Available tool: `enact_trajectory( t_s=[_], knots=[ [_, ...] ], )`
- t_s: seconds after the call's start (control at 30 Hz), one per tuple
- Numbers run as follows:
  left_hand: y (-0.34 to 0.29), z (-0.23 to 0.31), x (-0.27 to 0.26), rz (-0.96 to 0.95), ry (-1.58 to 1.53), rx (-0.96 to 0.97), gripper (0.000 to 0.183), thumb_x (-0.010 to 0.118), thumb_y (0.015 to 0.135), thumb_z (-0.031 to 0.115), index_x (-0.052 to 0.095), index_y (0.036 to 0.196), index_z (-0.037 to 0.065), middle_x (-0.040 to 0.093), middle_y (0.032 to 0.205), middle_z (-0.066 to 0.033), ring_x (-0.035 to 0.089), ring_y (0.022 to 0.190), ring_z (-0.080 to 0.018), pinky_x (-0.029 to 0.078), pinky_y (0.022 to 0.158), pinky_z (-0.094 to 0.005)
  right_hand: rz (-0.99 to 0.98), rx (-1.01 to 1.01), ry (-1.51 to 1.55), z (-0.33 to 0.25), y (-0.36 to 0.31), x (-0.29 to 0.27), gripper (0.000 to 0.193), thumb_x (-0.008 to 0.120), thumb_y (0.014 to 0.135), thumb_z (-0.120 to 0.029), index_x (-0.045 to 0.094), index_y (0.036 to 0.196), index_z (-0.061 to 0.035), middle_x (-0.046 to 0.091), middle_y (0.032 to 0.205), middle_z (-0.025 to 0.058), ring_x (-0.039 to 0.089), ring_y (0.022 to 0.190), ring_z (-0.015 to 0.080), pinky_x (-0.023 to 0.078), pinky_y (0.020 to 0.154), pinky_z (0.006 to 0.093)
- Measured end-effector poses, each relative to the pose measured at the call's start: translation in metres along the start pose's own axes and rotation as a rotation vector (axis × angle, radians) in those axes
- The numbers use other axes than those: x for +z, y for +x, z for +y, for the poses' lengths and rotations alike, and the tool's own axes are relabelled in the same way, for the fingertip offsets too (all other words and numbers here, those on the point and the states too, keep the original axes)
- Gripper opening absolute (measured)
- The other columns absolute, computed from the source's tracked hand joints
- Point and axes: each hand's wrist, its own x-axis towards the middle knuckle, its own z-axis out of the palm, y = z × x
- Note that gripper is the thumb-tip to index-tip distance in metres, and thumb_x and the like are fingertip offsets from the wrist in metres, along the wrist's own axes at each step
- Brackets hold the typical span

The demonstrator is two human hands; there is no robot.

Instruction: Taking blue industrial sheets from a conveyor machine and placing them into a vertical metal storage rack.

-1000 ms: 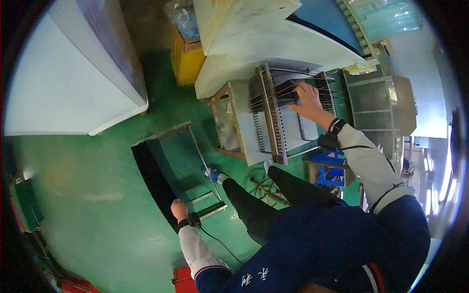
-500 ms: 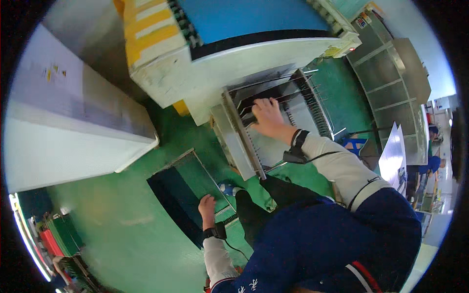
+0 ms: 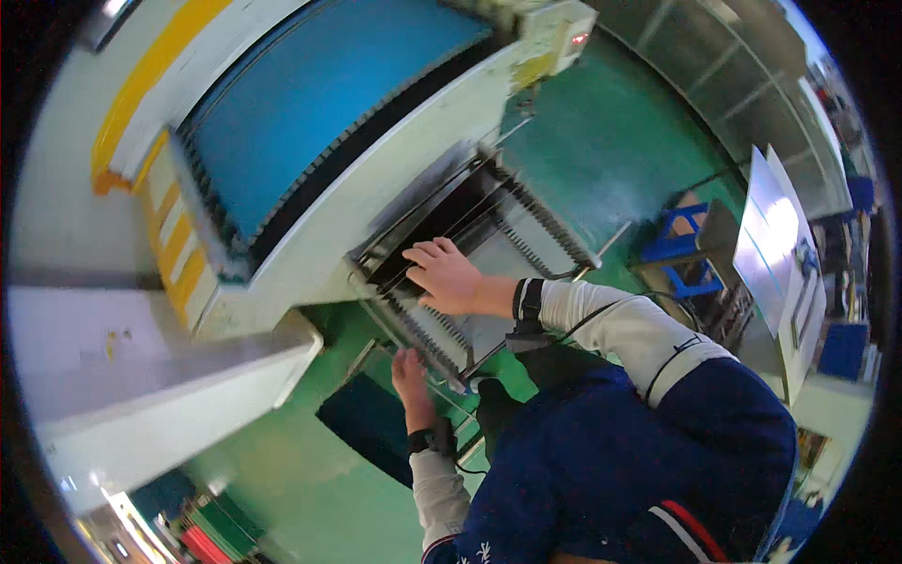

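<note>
My right hand [image 3: 446, 277] reaches over a metal rack [image 3: 554, 230] with slotted comb-like sides. Its fingers are spread above the near end of dark, flat panels [image 3: 442, 214] standing on edge in the rack. Whether the fingertips touch a panel is hard to make out. My left hand [image 3: 411, 381] is by the rack's near left corner, fingers stretched upward, holding nothing visible. Below it, a second rack with a dark panel [image 3: 366, 428] stands on the floor, partly hidden by my left forearm.
Beyond the slotted rack stands a cream machine [image 3: 310, 249] with a blue bed [image 3: 338, 89]. A white cabinet [image 3: 178, 376] is at left. On the right are shiny sheets [image 3: 766, 235] and a blue stool [image 3: 686, 235]. Green and red panels [image 3: 221, 526] sit at lower left.
The view has turned and shifted, with the machine now tilted toward the left. My left hand has moved from above the floor rack up to the slotted rack's corner. My right hand remains over the panels.
</note>
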Motion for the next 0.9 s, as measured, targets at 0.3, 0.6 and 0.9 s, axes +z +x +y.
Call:
enact_trajectory(
  t_s=[0.3,0.6,0.9],
  knots=[
    [0.003,0.045,0.033,-0.001,0.047,-0.089,0.06,0.063,0.087,0.033,0.038,0.133,0.002,0.055,0.112,-0.0075,0.054,0.092,-0.018,0.044,0.073,-0.0337,0.234,0.417,0.038,0.143,-0.101,-0.06,0.038,0.07,0.071,-0.026,0.063,0.104,-0.0087,0.051,0.123,0.0114,0.042,0.118,0.0303,0.034,0.098,0.0446],
    [0.047,0.012,0.034,0.167,0.278,-0.187,0.055,0.07,0.081,0.031,0.045,0.121,0.002,0.054,0.109,-0.0092,0.052,0.085,-0.018,0.042,0.061,-0.0335,0.157,0.943,0.246,0.213,-0.179,-0.02,0.043,0.07,0.074,-0.03,0.059,0.109,-0.008,0.053,0.113,0.0165,0.049,0.11,0.0357,0.043,0.091,0.0418],
    [0.045,-0.014,0.009,0.066,0.128,-0.235,0.03,0.07,0.08,0.02,0.046,0.091,0.006,0.05,0.076,-0.0019,0.047,0.06,-0.0131,0.036,0.045,-0.0291,0.035,0.948,0.428,0.239,-0.191,-0.006,0.03,0.069,0.073,-0.033,0.065,0.084,-0.005,0.061,0.093,0.0186,0.058,0.092,0.0357,0.047,0.077,0.0441]
  ],
)
